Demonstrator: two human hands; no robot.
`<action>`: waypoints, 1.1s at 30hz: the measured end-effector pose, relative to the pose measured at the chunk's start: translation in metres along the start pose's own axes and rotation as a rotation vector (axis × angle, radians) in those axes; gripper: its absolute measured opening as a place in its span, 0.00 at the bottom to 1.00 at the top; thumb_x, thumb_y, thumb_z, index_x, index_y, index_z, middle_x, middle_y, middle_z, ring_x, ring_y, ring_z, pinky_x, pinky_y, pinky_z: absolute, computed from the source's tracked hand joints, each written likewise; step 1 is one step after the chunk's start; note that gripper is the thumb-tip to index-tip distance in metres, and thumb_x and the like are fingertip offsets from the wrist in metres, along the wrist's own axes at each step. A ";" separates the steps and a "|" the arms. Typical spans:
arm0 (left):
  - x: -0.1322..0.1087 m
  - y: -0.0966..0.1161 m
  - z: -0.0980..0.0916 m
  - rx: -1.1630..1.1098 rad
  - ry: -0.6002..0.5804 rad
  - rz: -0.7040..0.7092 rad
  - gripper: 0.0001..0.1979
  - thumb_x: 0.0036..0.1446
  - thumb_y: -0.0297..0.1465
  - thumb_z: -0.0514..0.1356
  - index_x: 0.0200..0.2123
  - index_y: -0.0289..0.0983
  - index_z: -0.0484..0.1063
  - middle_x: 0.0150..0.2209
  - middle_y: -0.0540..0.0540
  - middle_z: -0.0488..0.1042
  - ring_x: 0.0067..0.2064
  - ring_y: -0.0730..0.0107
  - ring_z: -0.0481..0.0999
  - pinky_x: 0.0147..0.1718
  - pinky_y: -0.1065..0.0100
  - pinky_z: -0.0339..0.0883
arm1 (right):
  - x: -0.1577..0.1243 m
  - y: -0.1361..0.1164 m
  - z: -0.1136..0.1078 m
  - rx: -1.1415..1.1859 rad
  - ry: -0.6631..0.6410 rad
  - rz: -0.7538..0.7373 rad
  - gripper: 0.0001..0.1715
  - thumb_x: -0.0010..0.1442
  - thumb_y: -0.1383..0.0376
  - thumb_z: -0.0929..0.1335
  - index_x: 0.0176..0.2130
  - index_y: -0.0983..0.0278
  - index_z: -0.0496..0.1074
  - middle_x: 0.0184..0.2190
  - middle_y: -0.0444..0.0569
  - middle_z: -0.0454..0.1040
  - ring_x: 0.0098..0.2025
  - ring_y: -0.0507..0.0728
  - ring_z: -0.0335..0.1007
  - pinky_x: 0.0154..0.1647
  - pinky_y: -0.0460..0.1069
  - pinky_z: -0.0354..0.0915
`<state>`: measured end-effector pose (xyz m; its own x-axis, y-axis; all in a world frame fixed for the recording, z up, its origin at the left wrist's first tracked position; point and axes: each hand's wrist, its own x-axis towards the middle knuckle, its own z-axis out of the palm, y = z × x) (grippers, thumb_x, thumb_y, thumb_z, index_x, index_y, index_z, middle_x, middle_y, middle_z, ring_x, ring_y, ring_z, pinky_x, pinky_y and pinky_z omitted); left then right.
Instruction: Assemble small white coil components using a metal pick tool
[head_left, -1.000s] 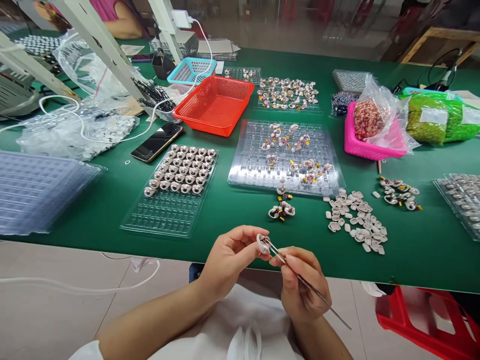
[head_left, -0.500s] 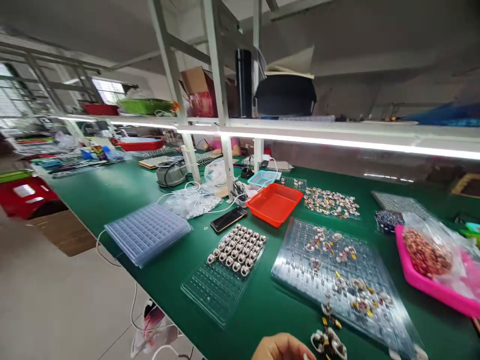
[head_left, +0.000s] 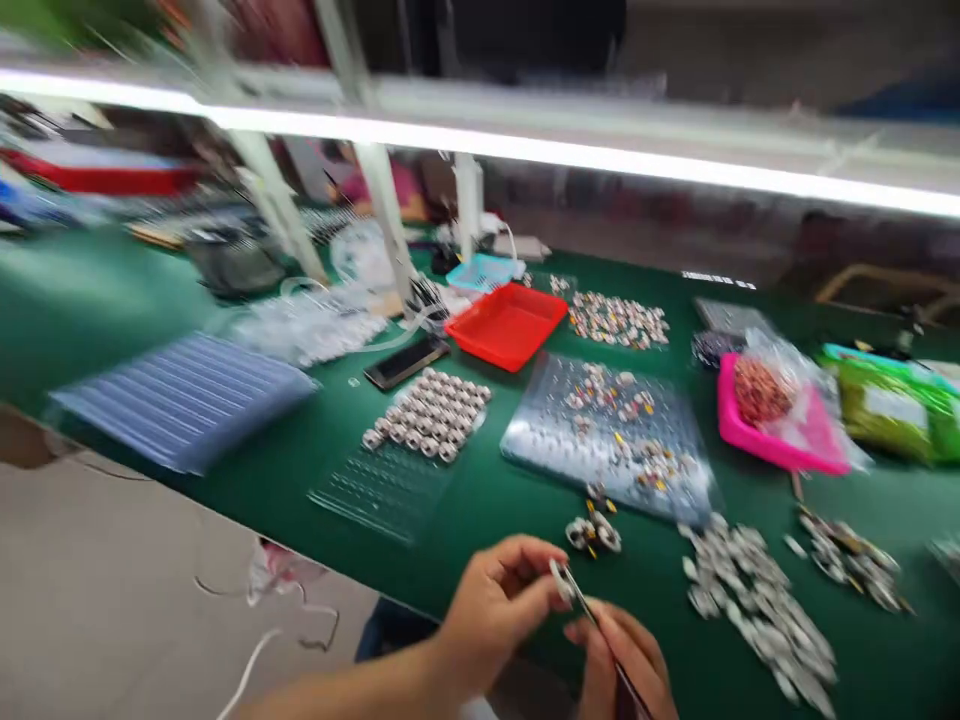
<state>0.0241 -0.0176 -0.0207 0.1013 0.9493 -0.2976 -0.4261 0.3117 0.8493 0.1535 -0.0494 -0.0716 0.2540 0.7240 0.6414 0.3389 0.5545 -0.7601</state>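
Head view, blurred. Your left hand [head_left: 499, 600] was narrowed to a pinch, fingertips and thumb on the white piece [head_left: 560, 580], raised at the near edge of the counter [head_left: 480, 515]. Your right hand [head_left: 626, 650] was closed around the tweezers [head_left: 583, 600], tip at the piece; whether the prongs gripped anything could not be told.

Step in hand, as judged: fine tweezer work on that piece. The next move seemed to call for a steady left pinch and small, light tip movements, since the piece looked easy to twist loose.

Around: a wired cluster [head_left: 592, 535] lay just beyond your fingers, with the tray stack [head_left: 521, 440] behind it, more wired parts scattered on top. White bits [head_left: 750, 590] spread to the right, near enough for a sleeve to sweep. Left of the stack, the part-filled tray [head_left: 382, 495]; farther back, the phone [head_left: 406, 362] and red basket [head_left: 506, 325]. Nothing visible stood between your hands.
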 end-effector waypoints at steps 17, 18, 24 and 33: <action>-0.005 0.009 -0.005 -0.066 -0.108 -0.058 0.10 0.51 0.32 0.75 0.36 0.35 0.83 0.29 0.49 0.82 0.30 0.75 0.81 0.34 0.77 0.76 | -0.007 -0.013 -0.012 0.019 0.019 0.005 0.16 0.68 0.71 0.67 0.53 0.59 0.74 0.42 0.53 0.79 0.34 0.57 0.79 0.25 0.53 0.79; -0.005 0.009 -0.006 -0.070 -0.111 -0.060 0.10 0.51 0.32 0.75 0.37 0.35 0.83 0.29 0.49 0.82 0.30 0.75 0.81 0.34 0.77 0.76 | -0.007 -0.013 -0.013 0.017 0.014 0.010 0.16 0.68 0.71 0.67 0.54 0.59 0.74 0.42 0.53 0.79 0.34 0.57 0.79 0.25 0.53 0.79; -0.004 0.009 -0.007 -0.053 -0.107 -0.066 0.11 0.51 0.32 0.75 0.37 0.35 0.83 0.29 0.49 0.82 0.30 0.75 0.82 0.33 0.77 0.77 | -0.008 -0.012 -0.015 -0.016 -0.011 -0.023 0.17 0.68 0.71 0.67 0.54 0.58 0.73 0.43 0.53 0.80 0.32 0.56 0.79 0.25 0.53 0.80; -0.007 0.009 -0.005 -0.004 -0.081 0.011 0.07 0.51 0.27 0.74 0.35 0.36 0.83 0.29 0.48 0.83 0.31 0.75 0.82 0.34 0.78 0.76 | -0.011 -0.017 -0.015 -0.071 -0.016 -0.126 0.26 0.63 0.78 0.70 0.58 0.62 0.73 0.48 0.54 0.77 0.38 0.56 0.80 0.33 0.55 0.81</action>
<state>0.0150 -0.0213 -0.0135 0.1686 0.9530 -0.2517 -0.4309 0.3009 0.8507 0.1590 -0.0729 -0.0644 0.1910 0.6573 0.7291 0.4305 0.6114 -0.6640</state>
